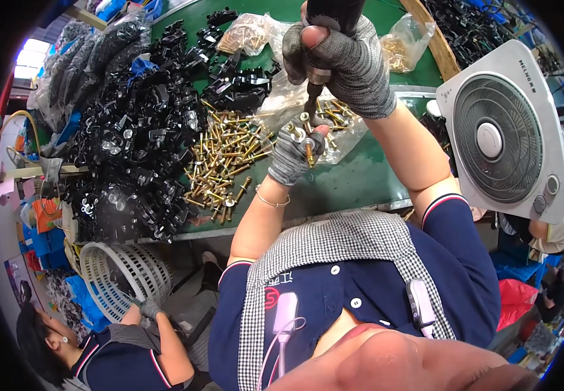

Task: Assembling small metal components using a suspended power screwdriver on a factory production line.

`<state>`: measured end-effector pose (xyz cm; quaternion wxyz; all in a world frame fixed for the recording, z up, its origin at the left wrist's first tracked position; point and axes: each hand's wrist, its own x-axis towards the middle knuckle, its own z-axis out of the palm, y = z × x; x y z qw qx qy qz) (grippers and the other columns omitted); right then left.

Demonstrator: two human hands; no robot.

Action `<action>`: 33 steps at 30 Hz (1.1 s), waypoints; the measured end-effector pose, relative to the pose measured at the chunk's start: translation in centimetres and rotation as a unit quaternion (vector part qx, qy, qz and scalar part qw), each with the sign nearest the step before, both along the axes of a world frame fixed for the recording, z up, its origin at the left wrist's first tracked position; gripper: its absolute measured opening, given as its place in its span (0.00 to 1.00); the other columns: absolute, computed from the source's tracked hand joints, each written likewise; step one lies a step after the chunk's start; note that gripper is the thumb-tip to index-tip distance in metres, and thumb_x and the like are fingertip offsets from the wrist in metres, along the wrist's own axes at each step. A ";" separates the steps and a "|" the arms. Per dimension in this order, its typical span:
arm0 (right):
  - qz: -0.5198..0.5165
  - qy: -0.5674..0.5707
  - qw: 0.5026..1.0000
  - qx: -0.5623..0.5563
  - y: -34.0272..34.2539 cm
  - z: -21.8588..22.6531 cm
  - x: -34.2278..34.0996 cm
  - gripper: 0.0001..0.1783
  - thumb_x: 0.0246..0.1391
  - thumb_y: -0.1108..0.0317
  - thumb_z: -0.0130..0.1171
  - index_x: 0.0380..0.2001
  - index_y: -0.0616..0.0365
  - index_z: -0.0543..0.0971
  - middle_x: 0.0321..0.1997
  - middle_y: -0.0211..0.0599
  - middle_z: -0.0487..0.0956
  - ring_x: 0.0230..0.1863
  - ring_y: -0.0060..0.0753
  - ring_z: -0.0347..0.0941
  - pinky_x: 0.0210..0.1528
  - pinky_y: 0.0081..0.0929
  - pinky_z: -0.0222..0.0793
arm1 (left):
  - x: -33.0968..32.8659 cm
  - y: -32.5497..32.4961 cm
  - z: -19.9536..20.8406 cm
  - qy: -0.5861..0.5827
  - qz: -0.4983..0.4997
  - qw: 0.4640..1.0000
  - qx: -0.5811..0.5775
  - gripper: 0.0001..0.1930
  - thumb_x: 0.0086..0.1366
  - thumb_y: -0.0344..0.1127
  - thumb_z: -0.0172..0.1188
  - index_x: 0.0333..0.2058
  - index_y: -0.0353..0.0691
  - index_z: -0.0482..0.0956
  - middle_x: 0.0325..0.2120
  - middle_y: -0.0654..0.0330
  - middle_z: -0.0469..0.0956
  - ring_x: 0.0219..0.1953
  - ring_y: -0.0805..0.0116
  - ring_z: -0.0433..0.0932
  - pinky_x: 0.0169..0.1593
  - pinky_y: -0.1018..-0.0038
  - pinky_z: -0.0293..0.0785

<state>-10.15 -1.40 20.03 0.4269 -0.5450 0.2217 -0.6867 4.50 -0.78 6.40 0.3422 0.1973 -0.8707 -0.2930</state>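
My right hand point(360, 68), in a grey knit glove with bare fingertips, is wrapped round a black power screwdriver point(334, 14) that points down. Its metal bit point(312, 98) reaches to my left hand point(290, 156), gloved the same way. Between the left thumb and fingers are a few gold-coloured bolts point(309, 154) with washers, their ends bunched beneath the bit. Whether the bit touches one of them I cannot tell. Close by on the left lies a loose pile of similar bolts point(220, 159) on the green tabletop point(354, 189).
Black moulded parts point(129, 124) are heaped across the left of the table. Clear bags of bolts point(246, 34) point(397, 53) lie at the back. A grey box fan point(505, 130) stands right. A co-worker point(125, 352) sits lower left by a white basket point(122, 277).
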 end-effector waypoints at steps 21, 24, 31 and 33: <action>-0.043 0.016 0.983 0.178 2.3 3.0 0.9 0.18 0.42 0.55 0.67 0.24 0.60 0.74 0.17 0.29 0.71 0.17 0.21 0.66 0.20 0.18 0.61 | -0.1 -0.2 -4.2 -0.011 0.094 0.992 0.089 0.13 0.55 0.37 0.61 0.29 0.32 0.72 0.20 0.50 0.77 0.24 0.55 0.77 0.28 0.66 0.71; -0.027 -0.028 0.982 0.185 1.5 1.4 0.8 0.19 0.43 0.54 0.66 0.23 0.59 0.75 0.17 0.28 0.70 0.17 0.20 0.65 0.20 0.17 0.60 | -0.5 -0.2 -3.5 -0.019 0.107 0.991 0.072 0.13 0.54 0.38 0.62 0.28 0.32 0.72 0.20 0.50 0.76 0.23 0.55 0.76 0.28 0.66 0.70; -0.029 -0.015 0.982 0.186 1.4 2.0 1.1 0.19 0.43 0.54 0.66 0.23 0.58 0.73 0.16 0.28 0.70 0.16 0.20 0.65 0.20 0.18 0.61 | -0.8 -0.4 -1.5 -0.044 0.156 0.979 0.120 0.13 0.54 0.40 0.63 0.27 0.34 0.73 0.18 0.52 0.74 0.21 0.55 0.74 0.27 0.65 0.69; -0.026 -0.025 0.988 0.152 0.5 1.1 1.2 0.19 0.43 0.55 0.66 0.24 0.58 0.73 0.16 0.29 0.70 0.17 0.21 0.65 0.20 0.19 0.61 | -0.9 -0.3 -1.0 0.003 0.133 0.966 0.220 0.14 0.54 0.40 0.63 0.27 0.35 0.73 0.17 0.52 0.72 0.20 0.53 0.72 0.26 0.64 0.68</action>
